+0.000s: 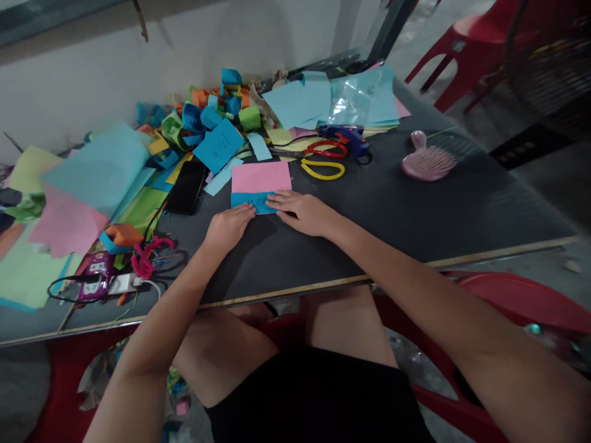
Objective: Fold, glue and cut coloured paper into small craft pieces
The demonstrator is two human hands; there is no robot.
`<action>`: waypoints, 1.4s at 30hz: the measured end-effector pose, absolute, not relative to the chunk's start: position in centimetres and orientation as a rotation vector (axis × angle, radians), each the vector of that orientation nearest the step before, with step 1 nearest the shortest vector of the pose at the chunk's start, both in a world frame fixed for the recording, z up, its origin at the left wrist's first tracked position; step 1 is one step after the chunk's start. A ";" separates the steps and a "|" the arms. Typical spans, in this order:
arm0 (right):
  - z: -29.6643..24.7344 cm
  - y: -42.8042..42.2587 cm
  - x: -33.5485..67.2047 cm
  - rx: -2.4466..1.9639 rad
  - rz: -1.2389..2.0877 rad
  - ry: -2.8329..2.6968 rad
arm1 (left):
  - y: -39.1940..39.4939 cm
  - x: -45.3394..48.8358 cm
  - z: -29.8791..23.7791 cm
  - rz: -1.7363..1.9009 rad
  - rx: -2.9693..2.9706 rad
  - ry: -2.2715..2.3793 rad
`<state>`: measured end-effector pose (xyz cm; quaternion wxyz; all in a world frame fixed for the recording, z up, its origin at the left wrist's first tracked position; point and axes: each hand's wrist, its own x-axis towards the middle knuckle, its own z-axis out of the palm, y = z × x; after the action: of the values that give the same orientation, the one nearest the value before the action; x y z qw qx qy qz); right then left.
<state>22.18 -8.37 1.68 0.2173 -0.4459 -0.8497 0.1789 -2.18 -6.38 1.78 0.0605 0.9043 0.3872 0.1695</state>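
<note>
A sheet of paper [261, 176], pink on its upper part, lies on the dark tabletop in front of me. Its lower part is folded up and shows a blue face with dark handwriting [250, 202]. My left hand [231, 225] rests on the bottom left of the blue fold, fingers stretched out. On the right half of the fold lies my right hand [299, 212], its fingers flat and slightly apart, covering some of the writing. Both hands press the paper against the table from above. Neither is wrapped round anything.
Scissors with red handles [327, 146] and yellow handles [323, 170] lie beyond the paper. A phone [185, 187] is to its left, a pink hairbrush [429, 161] to the right. Folded coloured papers [198, 120] pile up by the wall. A purple power strip [96, 275] sits front left.
</note>
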 end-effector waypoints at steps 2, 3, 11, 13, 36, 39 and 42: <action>1.7 -8.3 22.3 -1.223 0.499 -2.360 | -6.4 -2.2 1.8 0.512 2.736 1.171; 1.7 -8.3 22.3 -1.216 0.504 -2.362 | -6.4 -2.2 1.8 0.513 2.741 1.169; 1.3 -8.2 22.4 -1.203 0.513 -2.337 | -6.8 -1.9 2.2 0.437 2.824 1.180; 1.3 -8.2 22.4 -1.203 0.512 -2.330 | -7.0 -1.8 2.4 0.396 2.843 1.200; 6.2 -4.0 20.2 -1.825 0.526 -2.382 | -8.5 -0.4 3.1 0.295 2.995 1.211; 6.7 -3.6 19.6 -1.834 0.540 -2.387 | -8.4 -0.4 2.9 0.314 2.982 1.203; 6.5 -3.3 19.3 -1.830 0.567 -2.298 | -8.4 -0.5 2.7 0.324 2.974 1.196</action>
<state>19.31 -3.32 6.53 0.0751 -0.6099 -0.7660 0.1889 -0.54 -8.35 2.70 -0.0402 0.9223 0.3710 0.1004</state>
